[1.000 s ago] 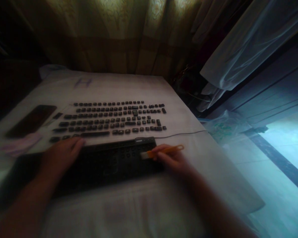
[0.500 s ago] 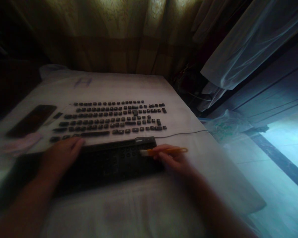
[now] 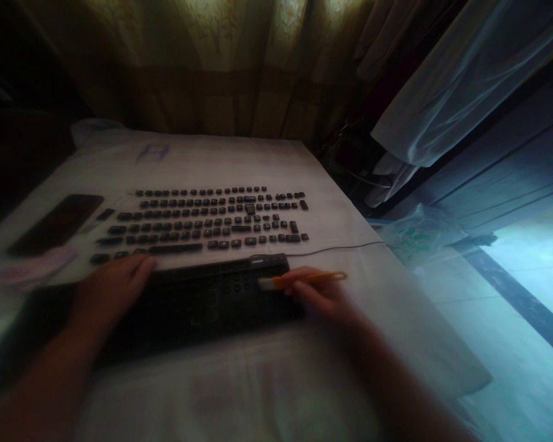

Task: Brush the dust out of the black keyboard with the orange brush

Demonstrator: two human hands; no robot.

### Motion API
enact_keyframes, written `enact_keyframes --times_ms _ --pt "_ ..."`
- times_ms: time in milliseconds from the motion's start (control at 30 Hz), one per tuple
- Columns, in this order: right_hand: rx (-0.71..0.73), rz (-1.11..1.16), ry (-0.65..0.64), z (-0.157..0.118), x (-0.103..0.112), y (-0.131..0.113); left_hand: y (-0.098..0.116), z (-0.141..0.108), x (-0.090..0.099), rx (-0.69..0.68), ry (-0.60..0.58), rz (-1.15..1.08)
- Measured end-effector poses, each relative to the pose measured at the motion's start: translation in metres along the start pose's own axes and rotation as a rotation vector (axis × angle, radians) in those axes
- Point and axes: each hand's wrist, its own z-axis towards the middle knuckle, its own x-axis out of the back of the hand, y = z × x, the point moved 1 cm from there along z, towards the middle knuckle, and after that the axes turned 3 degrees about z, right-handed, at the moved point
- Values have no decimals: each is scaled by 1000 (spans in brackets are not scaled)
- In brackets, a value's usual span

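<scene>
A black keyboard (image 3: 179,307) spans the lower left and centre of the frame, below loose keycaps (image 3: 188,213) on a pale-covered worktop (image 3: 239,162). Right of centre, the right hand's (image 3: 316,291) grip pinches an orange-handled brush (image 3: 279,282) over the keyboard's right end; light, short strokes would suit. The left hand (image 3: 113,285) rests on the keyboard; its grip is unclear, but steady pressure should prevent sliding.

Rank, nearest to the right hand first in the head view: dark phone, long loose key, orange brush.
1. Orange brush: held in the right hand.
2. Long loose key: to the left, beyond the keyboard.
3. Dark phone: farther left.
</scene>
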Motion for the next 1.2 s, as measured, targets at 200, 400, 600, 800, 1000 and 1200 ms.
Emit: enact_keyframes --times_ms 200,400,600,800,1000,1200 --pt "13 -170 -42 1 -5 -3 -1 1 -1 -7 13 24" --pt "-43 -28 -68 0 -4 -3 -2 1 -3 2 0 25" --pt "-20 -110 -63 2 -5 -4 1 -1 0 2 -10 15" --pt "-45 -35 -46 1 -3 -3 -1 -1 -1 4 -28 31" --pt "-84 -40 -96 1 -3 -2 1 -2 0 3 -5 42" --pt "-89 -58 -39 1 -3 0 0 0 -1 6 -21 33"
